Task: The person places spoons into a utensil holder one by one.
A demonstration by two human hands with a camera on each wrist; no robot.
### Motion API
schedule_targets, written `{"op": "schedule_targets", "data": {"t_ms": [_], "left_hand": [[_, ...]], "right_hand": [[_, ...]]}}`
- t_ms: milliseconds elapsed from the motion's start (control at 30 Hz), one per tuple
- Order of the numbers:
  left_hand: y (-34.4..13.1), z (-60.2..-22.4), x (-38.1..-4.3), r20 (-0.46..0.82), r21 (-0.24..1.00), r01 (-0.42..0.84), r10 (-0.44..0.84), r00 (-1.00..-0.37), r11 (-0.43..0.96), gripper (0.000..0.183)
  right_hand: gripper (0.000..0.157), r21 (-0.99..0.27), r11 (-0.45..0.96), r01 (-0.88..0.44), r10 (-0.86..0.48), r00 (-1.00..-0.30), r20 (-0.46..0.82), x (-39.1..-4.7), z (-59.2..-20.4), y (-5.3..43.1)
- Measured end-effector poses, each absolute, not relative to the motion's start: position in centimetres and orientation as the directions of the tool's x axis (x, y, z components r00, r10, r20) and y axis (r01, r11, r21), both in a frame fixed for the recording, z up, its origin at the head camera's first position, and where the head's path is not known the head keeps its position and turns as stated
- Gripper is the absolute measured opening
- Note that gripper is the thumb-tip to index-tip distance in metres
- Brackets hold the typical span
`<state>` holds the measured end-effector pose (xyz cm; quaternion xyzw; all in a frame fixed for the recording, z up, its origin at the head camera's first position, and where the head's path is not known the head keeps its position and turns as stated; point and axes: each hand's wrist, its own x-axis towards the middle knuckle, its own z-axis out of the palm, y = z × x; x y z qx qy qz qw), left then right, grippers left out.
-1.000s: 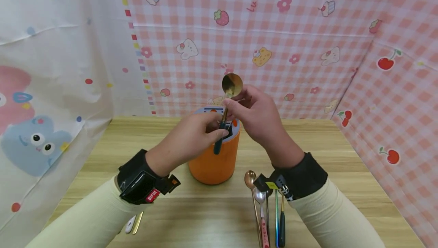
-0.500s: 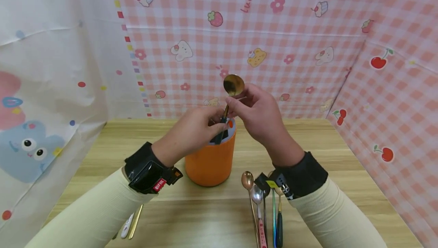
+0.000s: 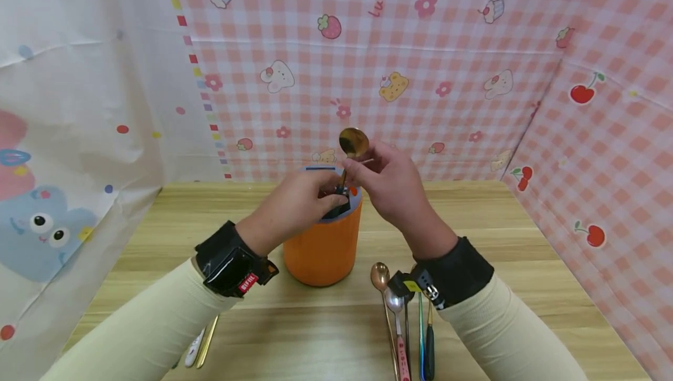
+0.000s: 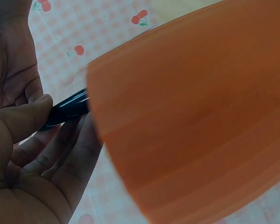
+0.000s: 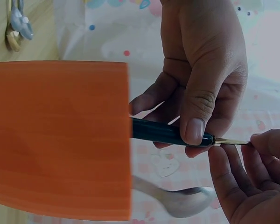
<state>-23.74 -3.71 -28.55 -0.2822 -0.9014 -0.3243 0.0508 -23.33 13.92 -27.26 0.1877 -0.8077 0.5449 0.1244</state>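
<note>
A spoon with a round gold bowl (image 3: 354, 142) stands nearly upright over an orange cylindrical holder (image 3: 321, 255). Its dark green handle (image 5: 158, 130) points down, the lower end hidden behind the holder's wall in both wrist views. My left hand (image 3: 297, 197) pinches this handle near its top between thumb and fingers. Just above, the fingertips of my right hand (image 3: 389, 182) pinch the thin gold neck below the bowl. In the right wrist view a silver spoon (image 5: 191, 201) sticks out of the holder's mouth, beside the green handle.
Right of the holder lie several spoons, among them a copper one (image 3: 380, 276), one with a pink handle (image 3: 402, 354) and one with a dark green handle (image 3: 430, 349). Near my left forearm lie a white handle (image 3: 194, 349) and a gold handle (image 3: 208, 341). Patterned cloth (image 3: 336, 65) hangs behind the table.
Both hands have brought the gold spoon down, so its green handle, earlier in front of the holder, now goes into the mouth. The head view has shifted slightly.
</note>
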Motion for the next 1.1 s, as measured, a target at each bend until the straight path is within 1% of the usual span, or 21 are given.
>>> {"op": "schedule_targets", "data": {"t_ms": [133,233,333,400,633,833,1100], "left_hand": [[-4.0,-29.6,-23.8,0.253,0.55,0.538,0.487,-0.836,0.638,0.008],[-4.2,-30.2,-23.9,0.224,0.58,0.521,0.492,-0.841,0.626,0.006],[-4.4,-30.6,-23.8,0.226,0.594,0.521,0.495,-0.839,0.613,0.005],[-4.5,-30.7,-23.9,0.235,0.604,0.526,0.497,-0.835,0.599,0.006],[-4.5,-30.8,-23.9,0.225,0.616,0.51,0.487,-0.844,0.6,0.011],[-4.4,-30.8,-23.8,0.219,0.61,0.492,0.466,-0.858,0.621,0.009],[-4.3,-30.9,-23.8,0.217,0.611,0.488,0.46,-0.861,0.624,0.008]], "right_hand": [[0.022,-0.847,0.348,-0.402,-0.17,-0.916,0.364,-23.7,-28.4,13.7],[0.023,-0.861,0.342,-0.377,-0.192,-0.925,0.329,-23.9,-29.2,13.6],[0.025,-0.866,0.354,-0.352,-0.219,-0.932,0.289,-23.9,-29.9,13.4],[0.026,-0.857,0.386,-0.341,-0.228,-0.936,0.27,-23.8,-30.4,13.4],[0.03,-0.846,0.411,-0.341,-0.228,-0.936,0.267,-23.9,-31.4,13.7],[0.023,-0.794,0.534,-0.29,-0.18,-0.957,0.228,-24.0,-31.7,14.3],[0.029,-0.745,0.637,-0.198,-0.147,-0.98,0.134,-24.0,-32.4,15.4]]}}
